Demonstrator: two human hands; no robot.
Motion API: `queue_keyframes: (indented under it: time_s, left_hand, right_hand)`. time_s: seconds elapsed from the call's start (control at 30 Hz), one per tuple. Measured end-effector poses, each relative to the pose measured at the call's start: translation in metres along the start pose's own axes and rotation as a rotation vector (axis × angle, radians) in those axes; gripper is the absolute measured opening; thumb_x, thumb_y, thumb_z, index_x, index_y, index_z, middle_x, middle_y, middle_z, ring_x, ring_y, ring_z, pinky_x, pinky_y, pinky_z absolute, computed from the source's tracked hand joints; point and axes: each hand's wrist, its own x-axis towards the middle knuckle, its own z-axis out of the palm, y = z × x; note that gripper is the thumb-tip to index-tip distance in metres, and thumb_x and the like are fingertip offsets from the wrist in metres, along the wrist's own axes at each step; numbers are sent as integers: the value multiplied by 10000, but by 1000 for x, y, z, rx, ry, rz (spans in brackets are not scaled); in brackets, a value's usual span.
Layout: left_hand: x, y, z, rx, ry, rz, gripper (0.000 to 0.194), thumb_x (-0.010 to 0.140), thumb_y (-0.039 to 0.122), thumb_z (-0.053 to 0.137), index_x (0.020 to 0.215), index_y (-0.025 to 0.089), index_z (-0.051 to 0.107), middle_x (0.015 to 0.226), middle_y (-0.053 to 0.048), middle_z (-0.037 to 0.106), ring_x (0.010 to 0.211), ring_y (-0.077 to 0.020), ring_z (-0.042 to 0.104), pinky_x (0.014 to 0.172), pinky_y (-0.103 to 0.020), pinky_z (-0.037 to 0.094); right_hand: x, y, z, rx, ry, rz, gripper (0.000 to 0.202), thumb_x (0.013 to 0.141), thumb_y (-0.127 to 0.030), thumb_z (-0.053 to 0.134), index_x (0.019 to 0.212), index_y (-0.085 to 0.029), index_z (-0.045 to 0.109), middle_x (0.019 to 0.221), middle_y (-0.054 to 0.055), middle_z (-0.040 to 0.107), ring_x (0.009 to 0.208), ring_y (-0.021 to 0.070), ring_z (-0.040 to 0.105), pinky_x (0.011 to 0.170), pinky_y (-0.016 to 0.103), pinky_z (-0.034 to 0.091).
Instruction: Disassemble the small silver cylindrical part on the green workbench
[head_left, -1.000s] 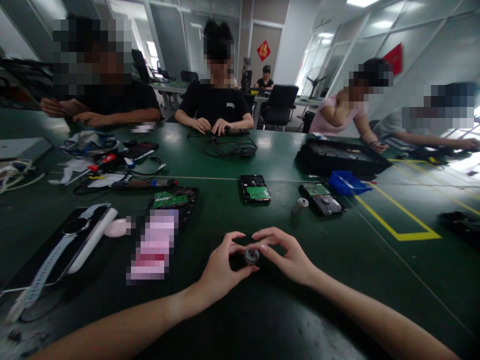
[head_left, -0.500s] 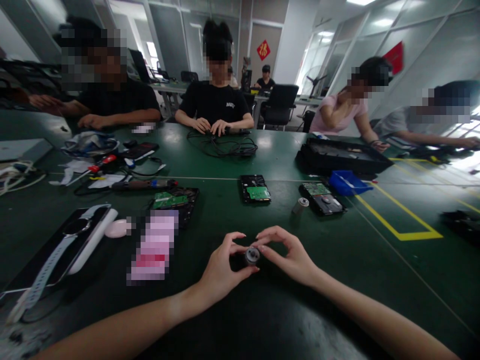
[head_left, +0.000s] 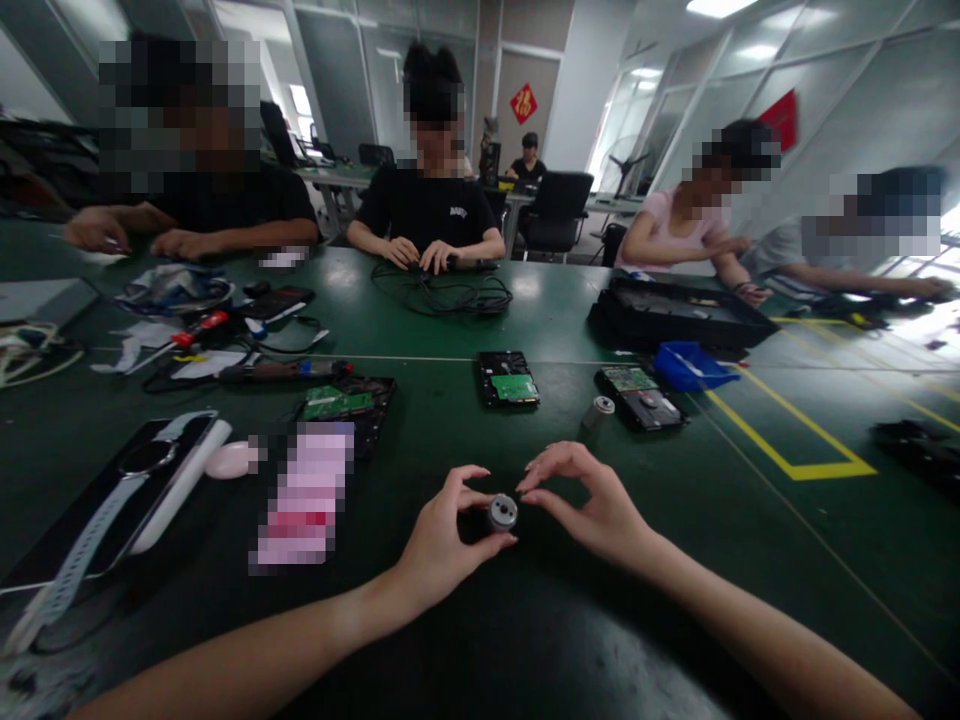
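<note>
A small metal cylinder (head_left: 502, 512) with holes in its top face stands upright at the middle front. My left hand (head_left: 448, 530) curves round its left side, thumb in front and fingers behind, holding it. To its right is my right hand (head_left: 581, 500), thumb and fingertips close together beside the cylinder and apart from it; whether something tiny is between them is too small to tell. A second metal cylinder (head_left: 601, 410) stands farther back on the right. Behind the hands lies a hard drive (head_left: 510, 380) with a green circuit board.
On the green table (head_left: 420, 440), another drive (head_left: 643, 395), a blue scoop (head_left: 691, 366) and a black tray (head_left: 679, 315) are back right. At left lie a phone (head_left: 307, 490), watch (head_left: 148, 458), power tool (head_left: 285, 371) and cables. Several people sit opposite.
My right hand has drawn back slightly to the right, away from the cylinder. My left hand has stayed round it. Across the table, a person at the right has lowered a hand from the face.
</note>
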Motion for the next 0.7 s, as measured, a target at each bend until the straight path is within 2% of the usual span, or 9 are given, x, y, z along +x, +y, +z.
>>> queue_keyframes:
  time_s: [0.07,0.13,0.33,0.5,0.7]
  left_hand:
    - [0,0,-1,8,-2,-2,658,673,279,801,1203,245,413,982,-19,724,999,-238,676,944,-407,470]
    - [0,0,-1,3,-10,-10,657,676,282,801,1204,249,412,990,-13,721,993,-230,677,942,-400,471]
    - [-1,-2,0,0,-6,-3,654,682,284,800,1201,250,404,1000,-11,717,987,-219,675,942,-388,466]
    - [-1,-1,0,9,-6,-10,668,673,295,807,1204,249,405,999,-8,715,985,-217,673,940,-383,464]
    - [-1,-2,1,-7,-2,-10,671,669,283,809,1204,248,406,994,-8,717,979,-215,674,925,-374,472]
  right_hand:
    - [-9,8,-9,-3,14,75,133,816,-266,689,899,-194,613,883,52,684,907,200,645,855,381,489]
    - [-22,18,-16,-43,-31,120,101,828,-270,674,878,-194,631,896,56,682,918,203,643,848,380,491]
    - [-51,42,-15,-135,-176,139,65,827,-259,672,874,-215,671,915,55,692,988,225,622,903,427,467]
    - [-55,45,-15,-152,-170,170,289,745,-326,757,1009,-243,677,1098,77,677,1168,266,546,979,469,424]
    - [-49,42,-12,-149,-185,106,120,787,-252,728,901,-251,692,882,14,743,1068,245,625,1007,486,353]
